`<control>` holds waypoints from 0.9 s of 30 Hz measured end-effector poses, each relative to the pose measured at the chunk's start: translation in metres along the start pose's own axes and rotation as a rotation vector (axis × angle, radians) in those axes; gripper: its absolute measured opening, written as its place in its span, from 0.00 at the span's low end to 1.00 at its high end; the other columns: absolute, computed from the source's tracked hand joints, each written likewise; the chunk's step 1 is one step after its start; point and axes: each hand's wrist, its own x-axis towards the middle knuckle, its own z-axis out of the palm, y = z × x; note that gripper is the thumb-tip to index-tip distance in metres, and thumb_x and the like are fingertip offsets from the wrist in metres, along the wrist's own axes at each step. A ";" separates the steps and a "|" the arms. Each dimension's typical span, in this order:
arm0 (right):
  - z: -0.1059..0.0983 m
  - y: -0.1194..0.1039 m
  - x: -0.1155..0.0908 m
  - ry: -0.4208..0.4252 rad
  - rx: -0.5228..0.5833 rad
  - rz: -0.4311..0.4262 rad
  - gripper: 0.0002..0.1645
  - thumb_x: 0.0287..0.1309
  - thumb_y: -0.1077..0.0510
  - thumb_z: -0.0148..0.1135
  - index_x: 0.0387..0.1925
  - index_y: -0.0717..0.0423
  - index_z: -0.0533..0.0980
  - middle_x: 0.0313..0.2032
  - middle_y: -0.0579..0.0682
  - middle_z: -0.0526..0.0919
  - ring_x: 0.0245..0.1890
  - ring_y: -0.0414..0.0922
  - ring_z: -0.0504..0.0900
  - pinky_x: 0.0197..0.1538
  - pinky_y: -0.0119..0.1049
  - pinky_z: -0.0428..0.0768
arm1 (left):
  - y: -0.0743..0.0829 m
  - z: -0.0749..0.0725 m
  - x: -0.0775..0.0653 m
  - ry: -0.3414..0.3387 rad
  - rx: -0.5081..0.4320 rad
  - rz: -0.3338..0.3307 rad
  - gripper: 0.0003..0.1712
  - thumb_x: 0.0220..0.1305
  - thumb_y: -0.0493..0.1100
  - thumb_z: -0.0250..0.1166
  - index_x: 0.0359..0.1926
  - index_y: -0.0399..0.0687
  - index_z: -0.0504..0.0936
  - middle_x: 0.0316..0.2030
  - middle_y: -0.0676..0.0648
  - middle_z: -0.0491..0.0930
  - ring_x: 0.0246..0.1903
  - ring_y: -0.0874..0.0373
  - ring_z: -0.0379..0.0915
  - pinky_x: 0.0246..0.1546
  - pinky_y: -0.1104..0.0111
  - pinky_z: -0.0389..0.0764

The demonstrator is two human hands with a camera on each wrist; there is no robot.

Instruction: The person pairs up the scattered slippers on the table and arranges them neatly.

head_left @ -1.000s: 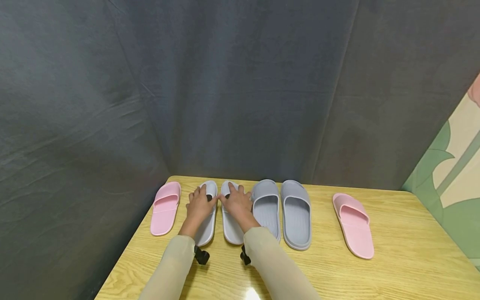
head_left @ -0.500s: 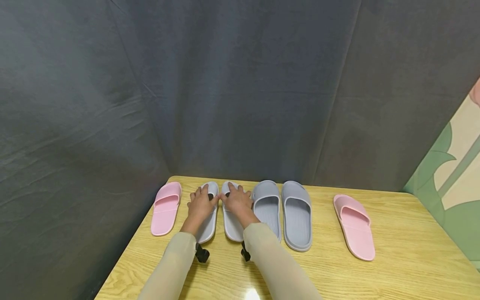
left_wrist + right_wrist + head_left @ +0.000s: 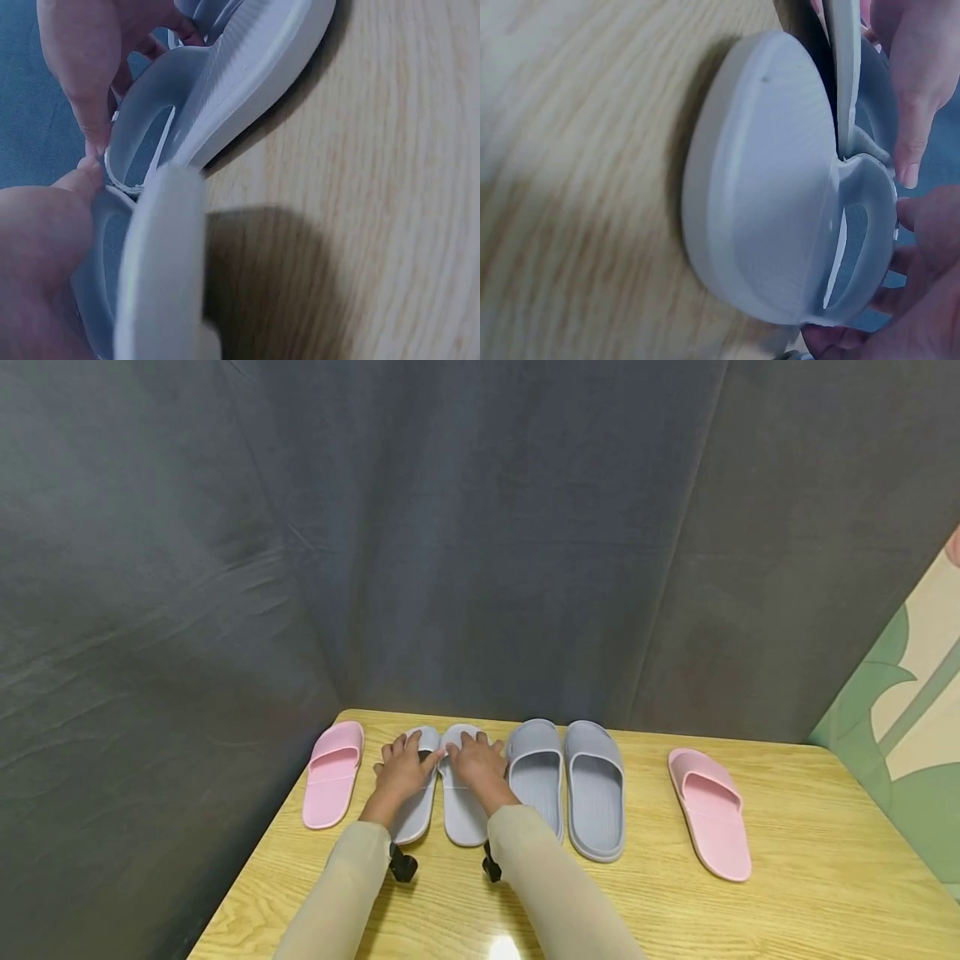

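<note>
Two pale grey slippers lie side by side at the back of the wooden table, toes toward the curtain. My left hand (image 3: 402,772) grips the left slipper (image 3: 412,820) across its strap, fingers spread on the outer side and thumb on the inner side. Over the strap of the right slipper (image 3: 465,818), my right hand (image 3: 480,766) holds on in the same way. Both thumbs point toward each other where the straps meet, as the right wrist view shows with the right slipper's strap (image 3: 874,225) up against its mate. My palms hide much of both straps.
A larger blue-grey pair, its left slipper (image 3: 535,777) and right slipper (image 3: 595,793), stands just right of my right hand. One pink slipper (image 3: 332,777) lies at the table's left edge, another pink slipper (image 3: 708,814) farther right. A dark curtain (image 3: 480,543) hangs behind the table (image 3: 817,860).
The right pale slipper has moved slightly left and the left one slightly right, so the gap between their straps has closed. My hands have moved with them.
</note>
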 end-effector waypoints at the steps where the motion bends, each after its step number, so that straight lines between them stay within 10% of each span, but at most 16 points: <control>1: 0.000 0.000 0.000 -0.003 -0.004 0.004 0.33 0.75 0.37 0.45 0.71 0.50 0.70 0.71 0.58 0.68 0.68 0.68 0.63 0.59 0.67 0.71 | 0.000 0.000 0.000 -0.002 0.010 -0.002 0.42 0.74 0.66 0.52 0.77 0.47 0.59 0.74 0.31 0.55 0.71 0.32 0.51 0.61 0.31 0.58; 27: -0.008 0.004 -0.003 -0.018 -0.073 -0.055 0.35 0.75 0.36 0.46 0.72 0.50 0.69 0.70 0.60 0.68 0.68 0.66 0.66 0.62 0.60 0.73 | 0.000 -0.001 -0.005 -0.015 0.145 0.051 0.41 0.77 0.64 0.46 0.78 0.44 0.56 0.75 0.29 0.54 0.72 0.30 0.50 0.65 0.32 0.56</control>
